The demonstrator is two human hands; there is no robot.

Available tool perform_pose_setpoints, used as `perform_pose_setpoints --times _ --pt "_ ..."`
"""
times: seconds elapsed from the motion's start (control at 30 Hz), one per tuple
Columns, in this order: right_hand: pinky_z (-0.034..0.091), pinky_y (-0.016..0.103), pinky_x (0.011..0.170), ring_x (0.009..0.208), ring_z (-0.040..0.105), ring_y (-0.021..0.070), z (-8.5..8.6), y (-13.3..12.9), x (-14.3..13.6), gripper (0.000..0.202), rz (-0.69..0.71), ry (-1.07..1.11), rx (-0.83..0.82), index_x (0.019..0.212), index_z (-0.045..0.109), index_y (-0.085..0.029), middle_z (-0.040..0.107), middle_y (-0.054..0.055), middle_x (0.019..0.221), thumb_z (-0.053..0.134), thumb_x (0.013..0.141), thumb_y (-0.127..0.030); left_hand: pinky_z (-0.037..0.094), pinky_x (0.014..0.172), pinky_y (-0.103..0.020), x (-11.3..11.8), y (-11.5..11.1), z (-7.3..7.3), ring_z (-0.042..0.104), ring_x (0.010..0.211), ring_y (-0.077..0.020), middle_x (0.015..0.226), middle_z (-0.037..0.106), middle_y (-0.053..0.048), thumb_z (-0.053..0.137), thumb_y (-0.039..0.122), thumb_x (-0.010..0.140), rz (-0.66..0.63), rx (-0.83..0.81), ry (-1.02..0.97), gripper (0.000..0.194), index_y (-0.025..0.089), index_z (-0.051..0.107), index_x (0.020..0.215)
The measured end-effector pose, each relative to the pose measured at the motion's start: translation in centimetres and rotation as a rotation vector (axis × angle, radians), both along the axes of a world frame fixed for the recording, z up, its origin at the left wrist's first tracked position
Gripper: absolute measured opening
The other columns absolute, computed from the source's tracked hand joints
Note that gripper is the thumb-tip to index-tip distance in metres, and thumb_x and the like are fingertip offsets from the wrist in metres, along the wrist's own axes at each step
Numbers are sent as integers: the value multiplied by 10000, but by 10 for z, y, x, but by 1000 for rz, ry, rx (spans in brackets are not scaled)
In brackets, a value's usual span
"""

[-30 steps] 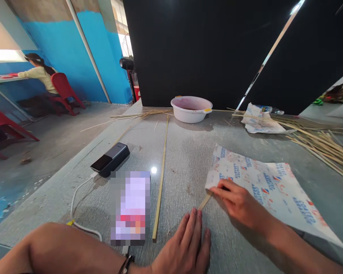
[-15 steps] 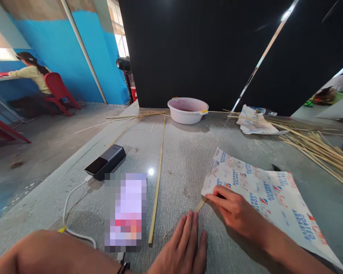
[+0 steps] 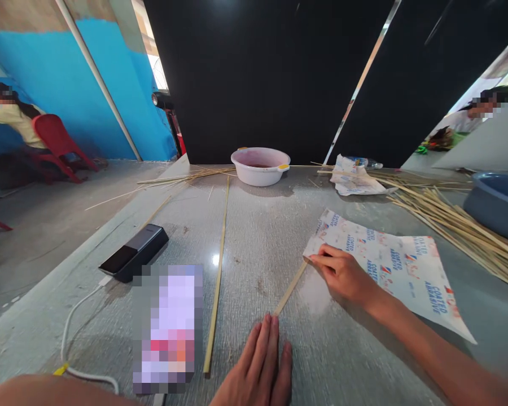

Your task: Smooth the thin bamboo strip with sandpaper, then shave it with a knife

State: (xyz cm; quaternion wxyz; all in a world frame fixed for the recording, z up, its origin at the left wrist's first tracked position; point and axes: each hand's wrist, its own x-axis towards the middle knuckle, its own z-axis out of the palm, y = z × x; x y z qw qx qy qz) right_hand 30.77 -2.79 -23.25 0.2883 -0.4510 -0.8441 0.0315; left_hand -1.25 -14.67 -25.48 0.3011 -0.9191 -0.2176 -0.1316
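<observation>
My left hand (image 3: 260,361) lies flat on the grey table, its fingertips on the near end of a thin bamboo strip (image 3: 291,286). Farther up that strip, my right hand (image 3: 342,273) pinches the left corner of a printed sheet of abrasive paper (image 3: 389,265) over it; the strip's far part is hidden under the sheet and fingers. Left of my hands lies another long strip (image 3: 218,276), touched by neither hand.
A blurred phone (image 3: 169,327) and a black power bank (image 3: 135,251) with a white cable are at left. A white basin (image 3: 260,167) stands at the back. At right are bamboo strips (image 3: 452,225), crumpled paper (image 3: 355,177) and a blue basin (image 3: 499,203). Two people sit farther off.
My right hand has moved away from my left hand along the strip, taking the sheet's corner with it, so more strip shows between them. The view has turned slightly right.
</observation>
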Motion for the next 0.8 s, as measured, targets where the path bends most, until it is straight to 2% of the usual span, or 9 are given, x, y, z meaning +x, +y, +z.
perform_pose_setpoints --times 0.2,0.3,0.5,0.7,0.8 --pt "490 318 660 677 572 183 0 18 21 437 -99 -11 35 838 782 -187 610 56 800 459 1125 -253 299 1202 -543 2 3 1 673 1290 -318 1336 724 -201 500 317 1066 -9 10 -21 415 77 596 1391" --pt "475 325 650 679 559 191 1 21 29 449 -160 6 78 834 773 -174 596 61 798 433 1120 -245 294 1195 -553 2 4 2 693 1273 -323 1328 736 -202 501 316 1068 -12 9 -10 390 80 606 1360" --pt "527 326 749 782 631 193 -1 6 5 332 -22 -29 -4 1036 811 -198 655 63 907 487 1096 -164 316 1175 -525 2 2 2 704 1264 -315 1328 741 -188 491 291 1077 -6 1 -30 369 88 609 1363" --pt "518 332 700 718 605 198 4 -2 -6 363 -51 -43 -1 901 781 -193 604 54 833 477 1098 -167 333 1192 -513 -1 -1 1 675 1312 -319 1403 696 -235 492 316 1092 1 -35 6 451 47 567 1447" --pt "556 336 758 799 656 208 6 -17 -20 323 49 -38 -36 1065 801 -206 654 66 911 487 1090 -136 354 1197 -512 1 -1 -3 667 1328 -319 1418 691 -242 499 324 1098 8 -33 10 481 35 554 1479"
